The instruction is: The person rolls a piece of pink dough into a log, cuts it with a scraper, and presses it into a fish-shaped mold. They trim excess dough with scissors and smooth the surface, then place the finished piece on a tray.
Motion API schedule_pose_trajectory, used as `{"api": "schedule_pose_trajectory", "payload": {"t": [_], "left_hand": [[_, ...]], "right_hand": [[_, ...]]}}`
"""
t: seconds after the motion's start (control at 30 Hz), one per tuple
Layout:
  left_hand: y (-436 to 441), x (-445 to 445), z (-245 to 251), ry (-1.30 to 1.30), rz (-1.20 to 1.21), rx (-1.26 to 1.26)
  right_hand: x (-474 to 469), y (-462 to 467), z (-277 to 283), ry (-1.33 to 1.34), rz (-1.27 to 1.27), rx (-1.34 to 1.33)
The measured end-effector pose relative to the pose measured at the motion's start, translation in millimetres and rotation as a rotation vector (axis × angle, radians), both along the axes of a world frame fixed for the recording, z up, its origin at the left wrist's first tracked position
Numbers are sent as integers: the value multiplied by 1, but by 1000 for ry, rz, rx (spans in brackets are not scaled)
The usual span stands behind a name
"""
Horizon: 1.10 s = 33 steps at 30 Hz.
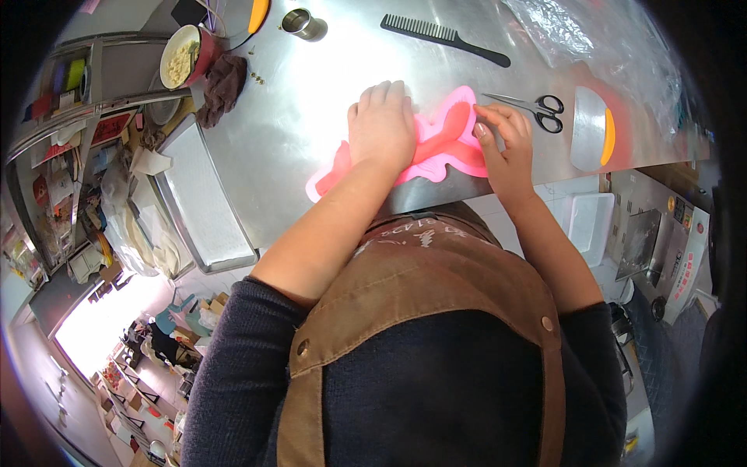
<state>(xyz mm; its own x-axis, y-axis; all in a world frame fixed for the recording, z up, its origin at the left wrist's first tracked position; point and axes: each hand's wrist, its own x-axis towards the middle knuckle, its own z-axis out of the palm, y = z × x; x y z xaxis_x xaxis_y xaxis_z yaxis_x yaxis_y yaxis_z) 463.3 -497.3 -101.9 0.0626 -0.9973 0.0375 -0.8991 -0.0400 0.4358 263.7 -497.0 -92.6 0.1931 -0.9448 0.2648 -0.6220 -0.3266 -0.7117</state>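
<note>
A flat, wavy-edged pink sheet with a red layer on top, dough-like in look [440,143], lies on the steel table near its front edge. My left hand [382,125] rests palm down across its middle, fingers extended, and hides part of it. At the sheet's right edge is my right hand [509,140], thumb and forefinger spread a little and touching the rim; whether they grip it I cannot tell. To the right of that hand lie black-handled scissors [534,108]. Farther right sits a dough scraper with a yellow handle [589,128].
A black comb [446,39] and a small metal cup [297,23] are toward the back. Clear plastic film [607,46] covers the far right. At left are a red bowl of yellowish crumbly food [182,58], a dark cloth [224,84] and a metal tray [201,198].
</note>
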Motion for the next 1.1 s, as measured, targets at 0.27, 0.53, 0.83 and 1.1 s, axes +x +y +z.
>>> {"api": "schedule_pose_trajectory", "payload": {"t": [0.27,0.53,0.83,1.1], "left_hand": [[-10,16,0,335,145,131],[-8,8,5,150,15,63],[12,-3,8,40,-81,-111],[0,22,20,546,236,-8]], "right_hand": [[-34,53,-38,-566,-434,533],[-19,59,-22,-730,-226,1033],[-29,48,-26,-732,-62,1151],[-18,53,-19,-947,-102,1206]]}}
